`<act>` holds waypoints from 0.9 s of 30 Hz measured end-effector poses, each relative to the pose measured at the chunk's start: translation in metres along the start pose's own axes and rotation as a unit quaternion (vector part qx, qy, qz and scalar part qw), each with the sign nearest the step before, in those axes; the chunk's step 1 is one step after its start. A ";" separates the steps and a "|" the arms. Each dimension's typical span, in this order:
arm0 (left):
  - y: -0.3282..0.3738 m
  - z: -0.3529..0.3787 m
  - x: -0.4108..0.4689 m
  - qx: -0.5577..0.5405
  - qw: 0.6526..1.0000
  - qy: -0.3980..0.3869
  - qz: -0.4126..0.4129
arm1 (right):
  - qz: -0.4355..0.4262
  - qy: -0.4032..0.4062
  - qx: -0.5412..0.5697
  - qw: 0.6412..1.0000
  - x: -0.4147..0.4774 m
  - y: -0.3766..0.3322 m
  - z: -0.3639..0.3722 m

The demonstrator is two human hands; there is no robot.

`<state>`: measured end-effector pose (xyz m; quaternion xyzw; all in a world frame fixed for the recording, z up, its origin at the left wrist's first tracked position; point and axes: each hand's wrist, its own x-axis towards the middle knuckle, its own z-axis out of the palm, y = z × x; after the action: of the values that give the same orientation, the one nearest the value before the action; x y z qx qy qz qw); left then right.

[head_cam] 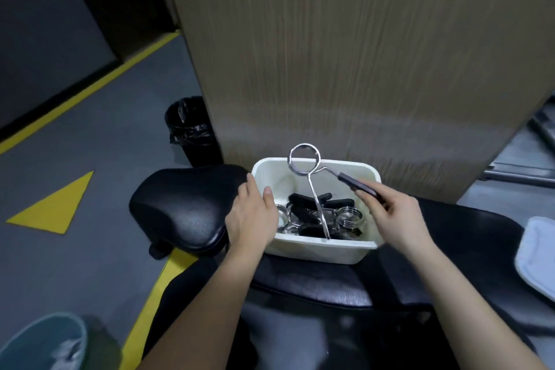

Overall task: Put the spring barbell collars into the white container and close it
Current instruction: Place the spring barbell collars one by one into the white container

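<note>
A white container (318, 249) sits on a black padded bench, its top open. Several chrome spring collars with black handles (309, 213) lie inside. My right hand (390, 213) grips the dark handle of one spring collar (304, 159), whose chrome ring stands above the container's far rim while its other leg reaches down into the container. My left hand (250, 216) rests on the container's left rim, thumb over the edge. The white lid (537, 255) lies on the bench at the right edge of view.
A black padded seat (180, 204) adjoins the container's left side. A wooden panel (360, 54) rises right behind it. A black bin with a liner (192, 129) stands on the grey floor at the left; a teal bucket (45, 342) is at bottom left.
</note>
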<state>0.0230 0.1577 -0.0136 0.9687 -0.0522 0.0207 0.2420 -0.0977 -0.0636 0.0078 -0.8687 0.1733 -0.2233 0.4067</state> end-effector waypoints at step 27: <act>0.000 0.002 0.004 0.004 1.000 -0.007 -0.004 | 0.081 0.080 -0.170 0.979 0.019 0.002 0.015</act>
<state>0.0268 0.1562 -0.0151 0.9700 -0.0501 0.0135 0.2375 -0.0740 -0.0645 0.0016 -0.8876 0.3110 -0.2257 0.2542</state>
